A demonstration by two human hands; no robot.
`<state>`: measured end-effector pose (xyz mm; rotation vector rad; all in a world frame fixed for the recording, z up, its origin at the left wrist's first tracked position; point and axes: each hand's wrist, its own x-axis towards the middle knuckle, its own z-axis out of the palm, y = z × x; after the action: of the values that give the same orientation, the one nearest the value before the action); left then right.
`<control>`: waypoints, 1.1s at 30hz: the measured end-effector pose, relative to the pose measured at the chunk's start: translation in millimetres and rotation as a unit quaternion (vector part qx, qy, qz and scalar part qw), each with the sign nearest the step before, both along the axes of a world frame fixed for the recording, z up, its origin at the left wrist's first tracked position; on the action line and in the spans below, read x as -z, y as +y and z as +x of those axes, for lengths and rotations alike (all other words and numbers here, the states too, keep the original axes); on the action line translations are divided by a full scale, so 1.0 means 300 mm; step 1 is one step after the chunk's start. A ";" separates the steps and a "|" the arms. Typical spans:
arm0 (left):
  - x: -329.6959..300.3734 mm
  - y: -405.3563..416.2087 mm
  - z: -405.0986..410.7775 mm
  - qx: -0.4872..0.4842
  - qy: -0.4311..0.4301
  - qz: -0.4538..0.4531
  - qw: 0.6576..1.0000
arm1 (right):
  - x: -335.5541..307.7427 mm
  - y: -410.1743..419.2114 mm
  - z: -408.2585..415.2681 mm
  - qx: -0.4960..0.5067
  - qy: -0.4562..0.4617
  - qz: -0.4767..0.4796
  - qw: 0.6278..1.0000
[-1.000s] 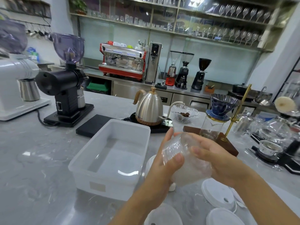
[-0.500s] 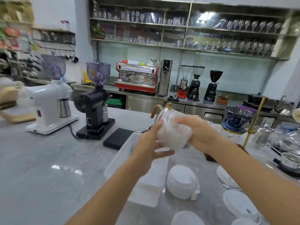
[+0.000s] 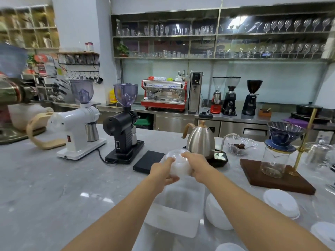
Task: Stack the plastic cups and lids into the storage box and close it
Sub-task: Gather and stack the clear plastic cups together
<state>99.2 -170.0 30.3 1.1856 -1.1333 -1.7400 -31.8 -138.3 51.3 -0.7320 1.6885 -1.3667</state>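
Your left hand (image 3: 164,173) and right hand (image 3: 196,166) both grip the clear ribbed plastic cups (image 3: 178,163), fingers curled round them | cups held above the far end of the open translucent rectangular storage box (image 3: 174,217) on your grey marble counter (image 3: 54,187) | flat white round lids (image 3: 281,202) lie right of the box

Your left hand (image 3: 161,173) and right hand (image 3: 197,166) are bare, both forearms bare too (no sleeve, watch or ring shows), entering from the lower frame.
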 end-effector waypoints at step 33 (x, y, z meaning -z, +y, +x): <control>0.011 0.025 -0.027 -0.060 -0.031 0.099 0.993 | 0.151 -0.111 0.031 -0.043 0.207 0.150 0.966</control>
<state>91.1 -162.5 27.0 1.4061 -0.9206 -1.7634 -22.5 -171.7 5.9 -0.9459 2.1033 -0.9076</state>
